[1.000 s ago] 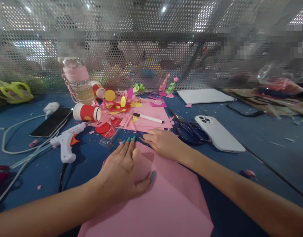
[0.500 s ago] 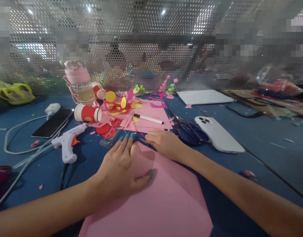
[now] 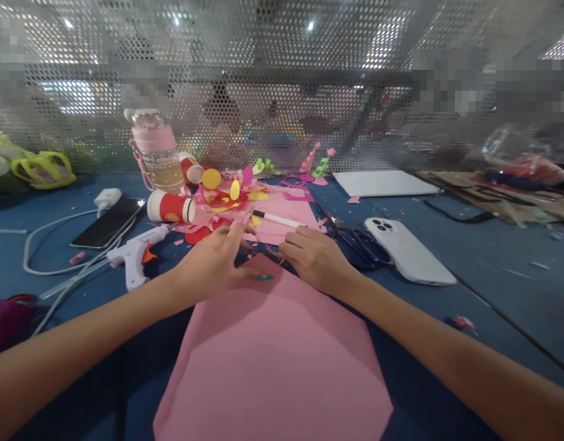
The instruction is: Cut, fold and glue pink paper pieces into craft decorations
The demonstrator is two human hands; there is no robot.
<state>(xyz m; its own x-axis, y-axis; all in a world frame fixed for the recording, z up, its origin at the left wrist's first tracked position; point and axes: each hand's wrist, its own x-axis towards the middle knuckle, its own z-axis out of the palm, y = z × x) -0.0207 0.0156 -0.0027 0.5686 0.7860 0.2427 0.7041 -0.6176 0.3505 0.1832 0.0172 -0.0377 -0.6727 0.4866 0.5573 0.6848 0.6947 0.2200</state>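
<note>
A large sheet of pink paper (image 3: 282,361) lies in front of me, its narrow end pointing away. My left hand (image 3: 217,260) is over its far left edge, fingers bent and apart, thumb reaching across the paper near the tip. Facing it, my right hand (image 3: 316,257) rests at the far right edge with its fingers curled in. Something thin shows by the right fingertips, too small to make out. Just beyond both hands are a white marker (image 3: 279,218) with a black cap and pink paper scraps. Dark-handled scissors (image 3: 360,242) lie right of my right hand.
A white glue gun (image 3: 133,257), a black phone (image 3: 110,223), a red-and-white paper cup (image 3: 170,208) and a pink-lidded bottle (image 3: 156,153) stand or lie to the left. To the right lies a white phone (image 3: 411,254). A perforated metal screen (image 3: 263,92) closes off the back.
My left hand has lifted its flat fingers from the paper's far left edge and bent them. The right fingers have curled in more. The view has shifted slightly.
</note>
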